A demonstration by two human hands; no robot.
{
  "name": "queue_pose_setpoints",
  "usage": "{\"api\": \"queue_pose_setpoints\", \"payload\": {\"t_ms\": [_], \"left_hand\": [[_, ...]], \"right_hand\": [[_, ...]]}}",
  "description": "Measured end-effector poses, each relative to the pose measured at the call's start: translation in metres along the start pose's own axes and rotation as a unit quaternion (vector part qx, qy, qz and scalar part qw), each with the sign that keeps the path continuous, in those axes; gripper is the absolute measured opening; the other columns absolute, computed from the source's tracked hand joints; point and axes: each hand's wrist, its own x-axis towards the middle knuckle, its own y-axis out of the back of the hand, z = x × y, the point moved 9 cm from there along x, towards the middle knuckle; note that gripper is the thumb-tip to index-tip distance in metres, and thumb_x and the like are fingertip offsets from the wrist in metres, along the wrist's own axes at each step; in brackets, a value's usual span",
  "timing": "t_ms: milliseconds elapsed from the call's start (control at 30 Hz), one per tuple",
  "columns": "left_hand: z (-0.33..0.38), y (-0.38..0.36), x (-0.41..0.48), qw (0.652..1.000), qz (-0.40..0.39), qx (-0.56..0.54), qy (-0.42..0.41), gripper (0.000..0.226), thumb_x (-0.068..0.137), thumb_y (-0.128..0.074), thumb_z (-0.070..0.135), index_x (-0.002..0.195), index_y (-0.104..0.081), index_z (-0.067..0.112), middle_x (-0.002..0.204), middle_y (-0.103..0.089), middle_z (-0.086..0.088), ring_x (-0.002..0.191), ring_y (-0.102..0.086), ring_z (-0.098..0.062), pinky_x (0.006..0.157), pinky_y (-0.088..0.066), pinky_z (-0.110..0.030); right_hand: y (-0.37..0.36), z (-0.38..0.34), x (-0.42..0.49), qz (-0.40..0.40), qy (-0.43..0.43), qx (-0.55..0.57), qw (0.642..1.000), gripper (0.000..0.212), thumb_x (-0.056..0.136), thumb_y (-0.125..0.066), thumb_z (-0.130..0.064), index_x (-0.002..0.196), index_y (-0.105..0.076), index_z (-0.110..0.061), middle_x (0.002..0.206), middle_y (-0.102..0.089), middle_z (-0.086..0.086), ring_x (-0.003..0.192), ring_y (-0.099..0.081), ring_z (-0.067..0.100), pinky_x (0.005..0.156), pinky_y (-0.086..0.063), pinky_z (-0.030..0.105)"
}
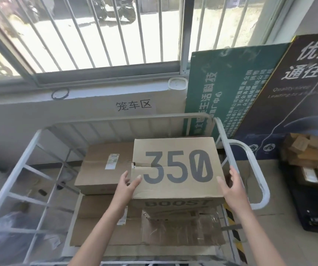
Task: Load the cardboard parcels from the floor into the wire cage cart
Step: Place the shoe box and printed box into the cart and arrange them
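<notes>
A cardboard box printed "350" (175, 166) sits on top of other parcels inside the white wire cage cart (29, 162). My left hand (128, 184) touches the box's near left corner, thumb on the lid and fingers down the left side. At the box's right edge my right hand (231, 184) rests with straight fingers, thumb on the lid. A labelled brown parcel (104, 166) lies behind and to the left of the box. Under the box is a box printed "BOOST", and a large flat carton (100, 221) lies lower still.
A barred window (96, 35) and a sill run behind the cart. Green and dark signboards (240, 89) lean against the wall at the right. Several small parcels (311, 160) are piled on a dark base at the far right. Bags lie outside the cart, lower left.
</notes>
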Motion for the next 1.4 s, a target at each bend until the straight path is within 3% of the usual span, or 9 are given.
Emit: {"api": "queue_pose_setpoints", "payload": {"t_ms": [67,233,367,533,600,733,933,1167,1400], "left_hand": [[-0.006,-0.018,0.006,1.000,-0.006,-0.026,0.006,0.079,0.080,-0.075,0.049,0.145,-0.039,0.023,0.139,-0.055,0.003,0.122,-0.057,-0.014,0.091,-0.048,-0.027],[-0.005,-0.022,0.016,0.999,0.018,-0.025,-0.019,0.050,0.082,-0.079,0.034,0.125,-0.054,0.028,0.115,-0.068,0.004,0.104,-0.067,-0.013,0.086,-0.059,-0.036],[0.002,-0.008,0.009,0.999,0.005,-0.034,-0.031,0.044,0.082,-0.079,0.034,0.121,-0.059,0.029,0.109,-0.072,0.007,0.096,-0.070,-0.006,0.073,-0.057,-0.021],[-0.013,0.064,-0.021,0.997,0.038,-0.055,-0.023,0.048,0.074,-0.083,0.042,0.118,-0.063,0.035,0.109,-0.074,0.010,0.096,-0.071,-0.008,0.074,-0.057,-0.027],[-0.031,0.113,-0.034,0.996,0.071,-0.060,0.002,0.052,0.066,-0.086,0.046,0.113,-0.066,0.037,0.107,-0.075,0.006,0.093,-0.072,-0.013,0.076,-0.056,-0.034],[-0.083,0.219,-0.060,0.986,0.143,-0.060,0.056,0.055,0.060,-0.088,0.032,0.111,-0.068,0.026,0.103,-0.076,-0.003,0.091,-0.071,-0.023,0.075,-0.054,-0.038],[-0.182,0.330,-0.039,0.971,0.154,0.023,0.180,0.051,0.073,-0.085,0.014,0.117,-0.060,0.012,0.113,-0.066,-0.013,0.099,-0.059,-0.028,0.089,-0.043,-0.041],[-0.298,0.355,0.066,0.959,0.079,0.074,0.262,0.097,0.047,-0.083,0.031,0.133,-0.049,0.004,0.120,-0.057,-0.015,0.118,-0.054,-0.033,0.103,-0.038,-0.045],[-0.395,0.334,0.169,0.948,0.029,0.068,0.309,0.084,0.050,-0.082,0.022,0.122,-0.045,0.002,0.115,-0.060,-0.022,0.102,-0.058,-0.033,0.092,-0.045,-0.045]], "right_hand": [[-0.013,0.015,0.021,-0.024,-0.052,0.008,0.998,0.079,0.091,-0.062,-0.054,0.155,-0.020,-0.033,0.161,-0.030,0.000,0.144,-0.034,0.025,0.115,-0.033,0.052],[-0.032,0.023,0.040,-0.040,-0.056,0.007,0.998,0.060,0.087,-0.067,-0.052,0.138,-0.050,-0.025,0.127,-0.065,-0.003,0.100,-0.056,0.011,0.084,-0.045,0.031],[-0.032,0.011,0.026,-0.043,-0.049,0.026,0.998,0.058,0.090,-0.066,-0.048,0.139,-0.049,-0.024,0.125,-0.064,-0.005,0.111,-0.059,0.015,0.091,-0.049,0.036],[-0.062,-0.020,-0.044,-0.055,-0.026,0.070,0.996,0.056,0.090,-0.065,-0.048,0.140,-0.045,-0.031,0.127,-0.061,-0.015,0.116,-0.058,0.004,0.101,-0.050,0.039],[-0.090,-0.033,-0.077,-0.071,-0.033,0.082,0.994,0.070,0.089,-0.065,-0.052,0.149,-0.036,-0.033,0.132,-0.051,-0.031,0.123,-0.048,-0.006,0.109,-0.041,0.029],[-0.175,-0.054,-0.135,-0.132,-0.041,0.117,0.983,0.061,0.091,-0.066,-0.046,0.137,-0.030,-0.060,0.122,-0.043,-0.055,0.118,-0.037,-0.029,0.093,-0.033,0.002],[-0.327,-0.043,-0.161,-0.207,-0.115,0.078,0.968,0.070,0.095,-0.065,-0.033,0.154,-0.026,-0.036,0.146,-0.045,-0.019,0.134,-0.043,0.005,0.116,-0.034,0.036],[-0.472,0.040,-0.120,-0.253,-0.237,0.032,0.937,0.067,0.095,-0.063,-0.026,0.151,-0.025,-0.032,0.134,-0.053,-0.013,0.123,-0.050,0.009,0.110,-0.040,0.034],[-0.560,0.151,-0.078,-0.262,-0.312,-0.033,0.913,0.071,0.095,-0.061,-0.023,0.151,-0.017,-0.028,0.140,-0.051,-0.005,0.125,-0.050,0.018,0.108,-0.041,0.037]]}}
